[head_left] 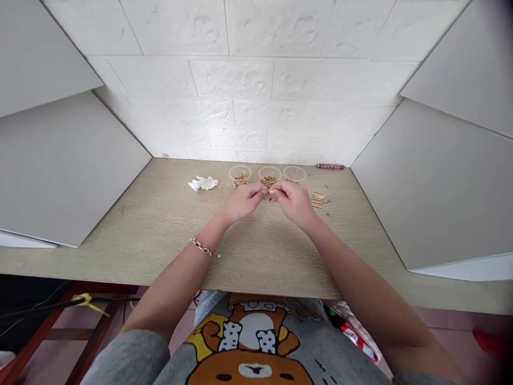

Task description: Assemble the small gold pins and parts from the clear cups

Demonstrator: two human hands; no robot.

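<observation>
Golden pieces (tiny) beyond left grip

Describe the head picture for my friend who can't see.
Left hand and right hand pinch close together above a table; anything held is too small to tell. Behind are three clear cups, two with gold bits; tissue left, sticks right.

the single view looks from the wearer's head, facing forward and down across the printed shirt to the tabletop, near enough that left hand and right hand sit mid-frame, white wall beyond (grey panels flank both sides).
</observation>
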